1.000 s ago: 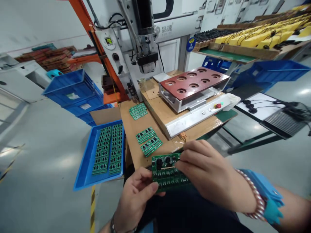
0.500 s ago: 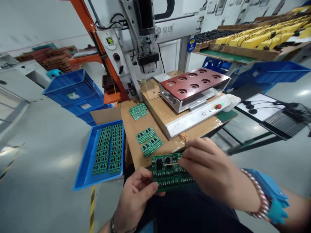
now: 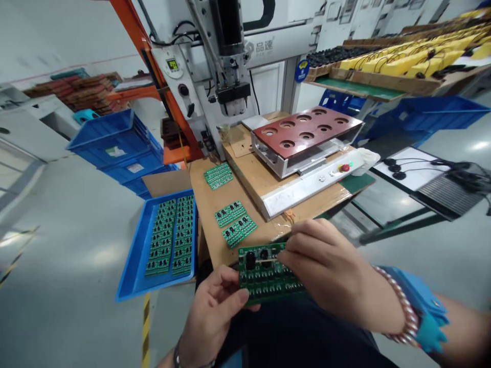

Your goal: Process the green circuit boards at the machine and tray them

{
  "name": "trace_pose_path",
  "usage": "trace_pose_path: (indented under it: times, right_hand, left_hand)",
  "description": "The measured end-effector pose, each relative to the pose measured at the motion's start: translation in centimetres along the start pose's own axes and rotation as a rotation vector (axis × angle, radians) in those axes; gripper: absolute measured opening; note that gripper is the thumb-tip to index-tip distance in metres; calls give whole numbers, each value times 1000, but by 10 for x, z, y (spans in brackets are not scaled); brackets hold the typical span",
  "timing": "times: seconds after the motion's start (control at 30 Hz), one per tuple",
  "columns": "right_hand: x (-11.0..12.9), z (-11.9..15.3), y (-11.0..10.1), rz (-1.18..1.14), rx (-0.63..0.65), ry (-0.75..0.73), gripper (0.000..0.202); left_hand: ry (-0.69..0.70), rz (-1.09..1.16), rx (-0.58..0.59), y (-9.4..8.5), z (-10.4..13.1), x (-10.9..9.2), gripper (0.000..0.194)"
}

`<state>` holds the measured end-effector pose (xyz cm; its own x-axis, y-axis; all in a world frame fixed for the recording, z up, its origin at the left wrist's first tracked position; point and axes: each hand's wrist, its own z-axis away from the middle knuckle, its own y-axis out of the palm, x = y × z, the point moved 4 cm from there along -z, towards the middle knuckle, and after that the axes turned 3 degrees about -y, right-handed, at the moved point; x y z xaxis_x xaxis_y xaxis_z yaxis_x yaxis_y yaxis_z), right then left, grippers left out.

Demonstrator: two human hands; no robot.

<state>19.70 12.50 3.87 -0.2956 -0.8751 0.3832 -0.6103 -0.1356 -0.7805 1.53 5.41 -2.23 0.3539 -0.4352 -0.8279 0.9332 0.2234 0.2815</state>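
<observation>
My left hand point(image 3: 217, 309) grips the left end of a green circuit board point(image 3: 264, 292), thumb on its face and fingers beneath. The board is tilted towards me above my lap. Two black round blobs point(image 3: 250, 260) show on its upper left, with rows of small silvery parts below. My right hand point(image 3: 332, 276) covers the board's right part and pinches a thin pale stick point(image 3: 266, 260). The stick points left across the second blob, its tip at the first; whether it touches I cannot tell. More circuit boards point(image 3: 240, 231) lie on the bench point(image 3: 207, 217) just beyond.
At left, a blue tray point(image 3: 132, 266) holds two columns of boards beside stacked blue bins point(image 3: 111, 135). A stack of boards point(image 3: 218, 176) lies farther back. A machine with a red-brown holed plate point(image 3: 307, 128) and a control bar point(image 3: 303, 186) with a red button stands ahead.
My right hand and the stick have shifted slightly left, bringing the stick's tip to the left black blob. The board and my left hand have barely moved.
</observation>
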Motion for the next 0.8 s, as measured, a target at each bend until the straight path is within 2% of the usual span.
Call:
trace_pose_path:
  times: [0.23, 0.47, 0.8]
  right_hand:
    - [-1, -1, -4, 23, -8, -1, 19]
    - [-3, -2, -5, 26, -68, -7, 18]
    - [0, -1, -3, 40, -14, 0, 18]
  left_hand:
    - [-2, 11, -16, 1, 2, -2, 15]
    - [-4, 19, -13, 0, 4, -1, 14]
    - [13, 28, -14, 1, 2, -1, 14]
